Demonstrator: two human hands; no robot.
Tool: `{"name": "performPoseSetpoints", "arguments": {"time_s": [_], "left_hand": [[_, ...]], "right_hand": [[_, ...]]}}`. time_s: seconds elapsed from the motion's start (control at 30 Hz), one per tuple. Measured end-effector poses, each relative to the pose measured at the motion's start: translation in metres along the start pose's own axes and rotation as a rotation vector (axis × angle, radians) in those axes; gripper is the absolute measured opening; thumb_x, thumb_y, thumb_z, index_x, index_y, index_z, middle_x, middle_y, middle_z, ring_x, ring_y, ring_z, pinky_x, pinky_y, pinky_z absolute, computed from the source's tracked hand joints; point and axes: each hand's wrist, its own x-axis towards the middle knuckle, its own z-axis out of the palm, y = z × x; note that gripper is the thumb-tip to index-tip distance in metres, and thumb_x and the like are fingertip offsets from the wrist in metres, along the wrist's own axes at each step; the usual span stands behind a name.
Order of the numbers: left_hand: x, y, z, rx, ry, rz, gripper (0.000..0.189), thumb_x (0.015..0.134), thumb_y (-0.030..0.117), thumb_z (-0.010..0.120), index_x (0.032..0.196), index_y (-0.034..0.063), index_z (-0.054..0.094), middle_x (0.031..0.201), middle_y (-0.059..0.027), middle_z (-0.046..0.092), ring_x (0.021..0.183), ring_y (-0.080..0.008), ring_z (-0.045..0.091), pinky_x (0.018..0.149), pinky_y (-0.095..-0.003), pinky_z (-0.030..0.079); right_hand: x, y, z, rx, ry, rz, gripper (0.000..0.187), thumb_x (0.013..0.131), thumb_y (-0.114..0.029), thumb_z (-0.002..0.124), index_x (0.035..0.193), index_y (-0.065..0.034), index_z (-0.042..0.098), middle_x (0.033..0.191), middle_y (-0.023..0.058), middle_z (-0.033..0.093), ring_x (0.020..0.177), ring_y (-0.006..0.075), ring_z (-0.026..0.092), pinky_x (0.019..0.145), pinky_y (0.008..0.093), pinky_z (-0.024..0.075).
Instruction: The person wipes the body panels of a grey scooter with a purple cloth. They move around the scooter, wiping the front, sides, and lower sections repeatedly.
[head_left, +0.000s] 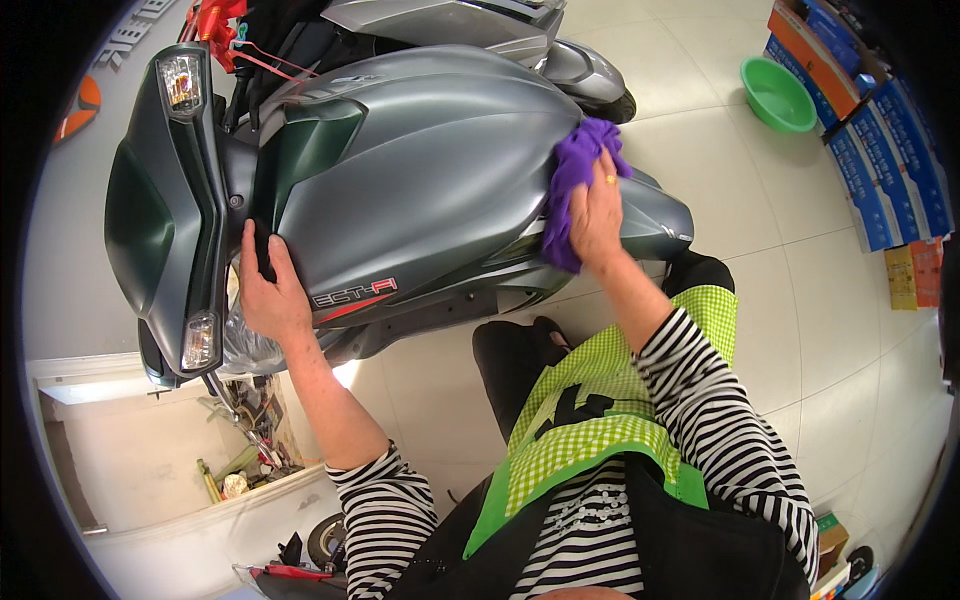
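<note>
A dark grey-green motor scooter (427, 172) stands across the view before me, its handlebar cover (146, 217) at the left and its front mudguard (652, 214) at the right. My left hand (274, 296) rests with spread fingers on the edge of the front panel, below the handlebar cover, and holds nothing. A bunched purple cloth (568, 180) lies under my right hand (598, 217), pressed against the lower end of the panel, just above the mudguard. My right fingers lie over the cloth and partly hide it.
Behind this scooter stands a silver one (465, 34), close beside it. A green plastic basin (778, 94) sits on the tiled floor near stacked blue boxes (889, 161) at the right. Red ribbon (217, 30) hangs at the far handlebar. A doorway (180, 450) opens at lower left.
</note>
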Motion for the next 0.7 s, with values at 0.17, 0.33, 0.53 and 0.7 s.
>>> {"name": "performPoseSetpoints", "arguments": {"time_s": [0.17, 0.33, 0.53, 0.7], "left_hand": [[0.000, 0.001, 0.000, -0.009, -0.001, -0.020, 0.043, 0.095, 0.043, 0.055, 0.132, 0.0227, 0.062, 0.125, -0.0090, 0.067, 0.111, -0.0303, 0.065, 0.089, -0.0370, 0.050], [0.000, 0.002, -0.001, 0.016, -0.002, -0.034, 0.043, 0.095, 0.044, 0.055, 0.132, 0.0232, 0.063, 0.125, -0.0083, 0.067, 0.111, -0.0299, 0.065, 0.089, -0.0365, 0.050], [0.000, 0.001, 0.001, 0.032, 0.020, -0.033, 0.044, 0.094, 0.047, 0.056, 0.131, 0.0253, 0.063, 0.122, -0.0067, 0.068, 0.108, -0.0289, 0.066, 0.087, -0.0368, 0.050], [-0.001, 0.000, 0.003, 0.045, 0.027, -0.049, 0.043, 0.094, 0.051, 0.056, 0.130, 0.0286, 0.064, 0.120, -0.0056, 0.069, 0.106, -0.0292, 0.066, 0.086, -0.0372, 0.051]], "right_hand": [[0.054, 0.063, 0.020, -0.140, -0.061, 0.079, 0.052, 0.100, -0.032, 0.044, 0.133, 0.0079, 0.049, 0.143, 0.0274, 0.044, 0.129, 0.0436, 0.045, 0.109, 0.0460, 0.0363], [0.053, 0.076, 0.027, 0.046, 0.001, 0.280, 0.051, 0.101, -0.032, 0.043, 0.131, 0.0082, 0.051, 0.141, 0.0303, 0.045, 0.129, 0.0447, 0.045, 0.109, 0.0467, 0.0366], [0.010, 0.045, 0.007, 0.003, -0.095, 0.291, 0.046, 0.101, -0.029, 0.043, 0.129, 0.0070, 0.050, 0.143, 0.0309, 0.042, 0.127, 0.0467, 0.044, 0.108, 0.0487, 0.0368], [-0.038, -0.014, -0.013, 0.005, -0.048, 0.117, 0.050, 0.094, -0.021, 0.050, 0.132, 0.0102, 0.042, 0.145, 0.0328, 0.037, 0.125, 0.0498, 0.043, 0.106, 0.0494, 0.0373]]}}
